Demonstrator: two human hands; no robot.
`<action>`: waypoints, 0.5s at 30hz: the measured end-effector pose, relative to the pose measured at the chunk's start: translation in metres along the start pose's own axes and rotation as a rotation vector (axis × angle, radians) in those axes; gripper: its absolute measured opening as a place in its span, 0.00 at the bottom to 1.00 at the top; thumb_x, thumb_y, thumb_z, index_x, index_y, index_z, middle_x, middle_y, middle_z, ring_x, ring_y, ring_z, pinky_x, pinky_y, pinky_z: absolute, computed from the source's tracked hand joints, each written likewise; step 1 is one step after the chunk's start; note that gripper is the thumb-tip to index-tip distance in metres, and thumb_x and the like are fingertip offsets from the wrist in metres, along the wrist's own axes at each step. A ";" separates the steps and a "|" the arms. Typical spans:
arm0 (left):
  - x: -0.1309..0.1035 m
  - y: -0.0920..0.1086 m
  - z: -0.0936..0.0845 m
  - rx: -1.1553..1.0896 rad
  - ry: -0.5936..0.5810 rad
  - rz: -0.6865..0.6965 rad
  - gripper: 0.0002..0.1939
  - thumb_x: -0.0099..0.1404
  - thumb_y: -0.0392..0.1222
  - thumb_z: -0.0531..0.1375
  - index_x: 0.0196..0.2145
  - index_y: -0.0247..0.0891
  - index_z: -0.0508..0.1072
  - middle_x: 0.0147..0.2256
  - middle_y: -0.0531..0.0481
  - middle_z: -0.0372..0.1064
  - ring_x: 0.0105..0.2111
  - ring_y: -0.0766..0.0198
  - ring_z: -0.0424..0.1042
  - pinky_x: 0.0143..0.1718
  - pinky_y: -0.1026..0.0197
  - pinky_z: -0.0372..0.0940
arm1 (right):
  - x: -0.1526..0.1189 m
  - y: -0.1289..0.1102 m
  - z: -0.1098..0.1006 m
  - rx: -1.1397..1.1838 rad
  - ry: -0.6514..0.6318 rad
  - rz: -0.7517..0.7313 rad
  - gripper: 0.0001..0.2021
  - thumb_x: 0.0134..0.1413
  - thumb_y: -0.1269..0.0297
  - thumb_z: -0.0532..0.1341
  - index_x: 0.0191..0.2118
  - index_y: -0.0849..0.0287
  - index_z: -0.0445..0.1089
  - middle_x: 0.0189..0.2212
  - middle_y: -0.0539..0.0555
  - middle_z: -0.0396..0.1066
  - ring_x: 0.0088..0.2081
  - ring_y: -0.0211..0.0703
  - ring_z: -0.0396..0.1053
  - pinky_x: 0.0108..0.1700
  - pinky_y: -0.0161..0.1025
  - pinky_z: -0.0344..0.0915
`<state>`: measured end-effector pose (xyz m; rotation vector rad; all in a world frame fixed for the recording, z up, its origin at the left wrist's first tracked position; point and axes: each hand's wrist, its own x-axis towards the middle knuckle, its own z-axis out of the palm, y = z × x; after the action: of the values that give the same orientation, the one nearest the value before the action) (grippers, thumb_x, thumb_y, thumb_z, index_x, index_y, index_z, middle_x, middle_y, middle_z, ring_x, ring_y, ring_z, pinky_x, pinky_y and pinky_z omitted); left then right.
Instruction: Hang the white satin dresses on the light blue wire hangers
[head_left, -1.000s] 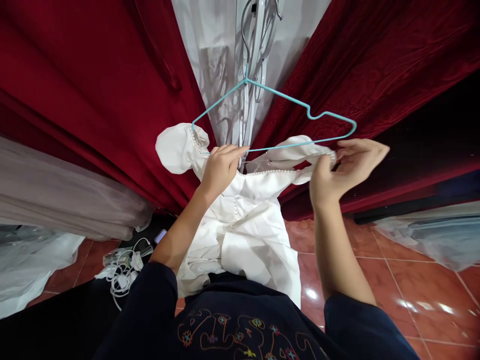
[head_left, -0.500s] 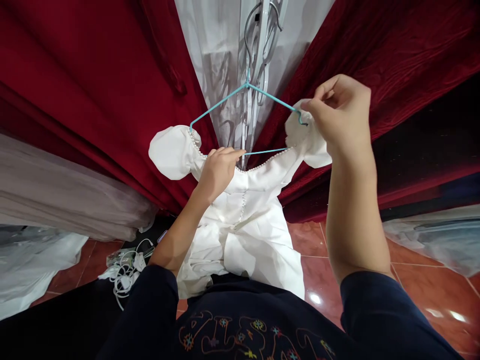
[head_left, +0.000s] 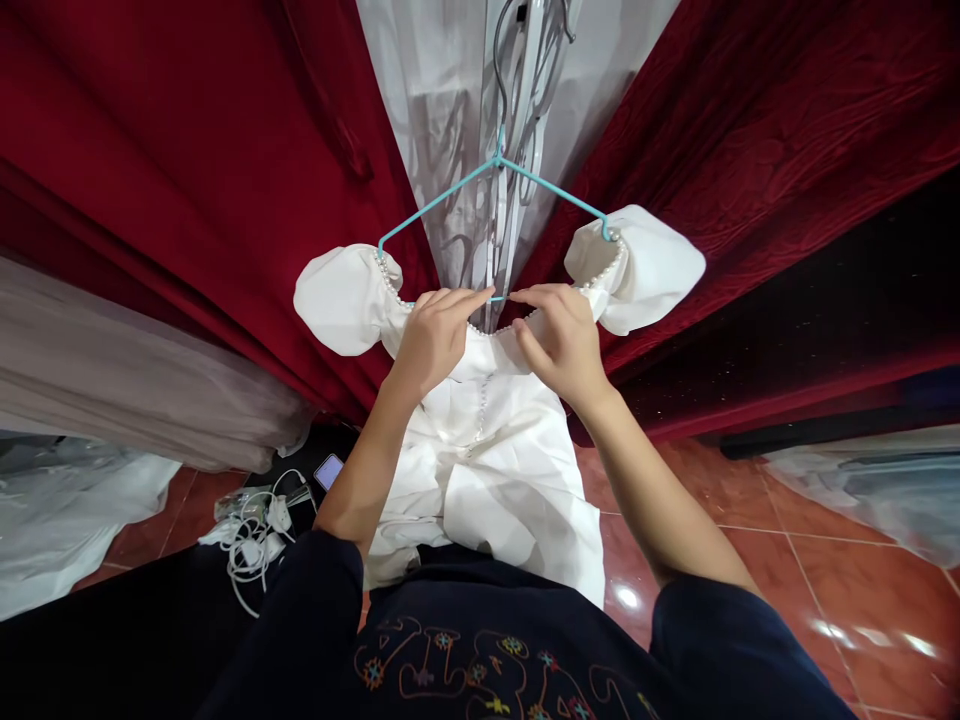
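A white dress (head_left: 510,440) with puffed sleeves and a pearl-beaded neckline hangs on a light-blue hanger (head_left: 442,200). Each end of the hanger meets the beaded edge beside a sleeve. My left hand (head_left: 439,335) is closed over the left part of the neckline, its fingers pointing right and its thumb hidden. On the other side, my right hand (head_left: 566,345) lies at the neckline with thumb and fingers apart, the thumb against the dress front. Between the two hands shows a short stretch of the hanger's lower bar.
Behind the hanger stands a white metal rack (head_left: 521,130). Red curtains (head_left: 247,180) hang on both sides. At lower left, white cables (head_left: 251,550) and a phone (head_left: 328,471) lie on a black surface. Pale tulle (head_left: 885,480) hangs at right above red floor tiles (head_left: 750,500).
My right hand has left the right sleeve and come down and left to the neckline. The right sleeve now sits on the hanger's end. My left hand stays at the neckline.
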<state>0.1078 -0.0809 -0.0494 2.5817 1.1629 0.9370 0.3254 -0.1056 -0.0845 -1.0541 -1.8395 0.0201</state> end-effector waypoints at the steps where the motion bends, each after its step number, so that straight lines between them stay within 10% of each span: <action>1: 0.000 0.000 -0.001 -0.025 0.025 0.021 0.25 0.78 0.31 0.49 0.64 0.40 0.78 0.57 0.46 0.80 0.53 0.56 0.76 0.59 0.51 0.66 | 0.003 0.000 0.000 -0.007 0.005 0.015 0.13 0.72 0.58 0.59 0.55 0.52 0.75 0.51 0.59 0.77 0.53 0.56 0.74 0.58 0.57 0.67; 9: -0.008 -0.011 -0.021 0.252 0.696 -0.227 0.11 0.77 0.41 0.61 0.54 0.45 0.79 0.52 0.43 0.75 0.58 0.49 0.73 0.65 0.43 0.66 | 0.018 -0.005 0.005 -0.106 0.029 0.130 0.15 0.69 0.46 0.63 0.41 0.52 0.76 0.41 0.56 0.76 0.45 0.53 0.70 0.55 0.54 0.65; 15: -0.005 -0.050 -0.060 0.131 0.667 -0.212 0.10 0.79 0.39 0.58 0.44 0.42 0.80 0.44 0.48 0.77 0.49 0.56 0.77 0.55 0.51 0.72 | 0.018 -0.003 0.016 -0.129 0.070 0.188 0.15 0.68 0.46 0.65 0.38 0.53 0.74 0.40 0.57 0.75 0.45 0.56 0.69 0.56 0.56 0.64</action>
<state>0.0383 -0.0572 -0.0238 2.2162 1.6499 1.7896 0.3087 -0.0886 -0.0788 -1.2998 -1.6913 -0.0238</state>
